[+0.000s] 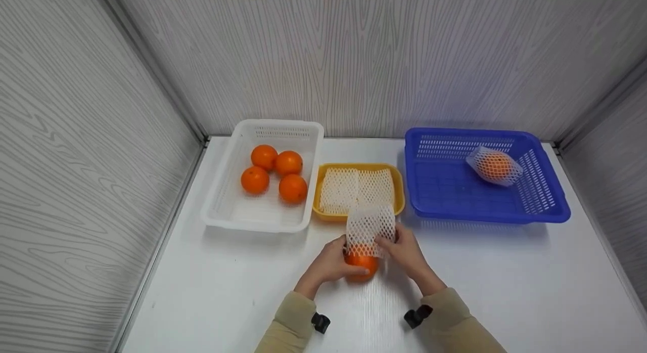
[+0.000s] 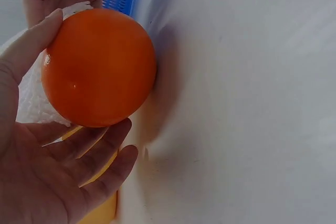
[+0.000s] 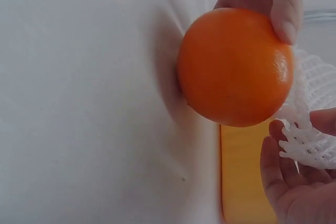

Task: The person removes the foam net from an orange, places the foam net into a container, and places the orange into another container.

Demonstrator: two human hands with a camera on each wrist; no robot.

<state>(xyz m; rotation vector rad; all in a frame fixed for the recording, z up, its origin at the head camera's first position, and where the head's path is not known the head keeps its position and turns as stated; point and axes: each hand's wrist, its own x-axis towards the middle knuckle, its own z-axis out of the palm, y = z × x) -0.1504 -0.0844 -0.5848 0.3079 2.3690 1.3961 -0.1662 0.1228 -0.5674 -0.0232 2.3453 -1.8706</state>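
An orange point(image 1: 362, 268) is partly inside a white foam net sleeve point(image 1: 370, 225), its near side bare. My left hand point(image 1: 331, 262) grips the orange from the left, thumb on the near side and fingers around the back. On the right, my right hand point(image 1: 403, 249) pinches the rim of the net between thumb and fingers. The right wrist view shows that rim point(image 3: 296, 124) beside the bare orange point(image 3: 236, 66). In the left wrist view the orange point(image 2: 100, 66) sits between the left thumb and fingers, and the net is mostly hidden behind it.
A white basket point(image 1: 258, 221) with several oranges point(image 1: 293, 188) stands at the left. A yellow tray point(image 1: 399, 191) of flat foam nets point(image 1: 338, 191) lies behind the hands. At the right is a blue basket point(image 1: 440, 191) holding one netted orange point(image 1: 495, 167). Panels wall the table.
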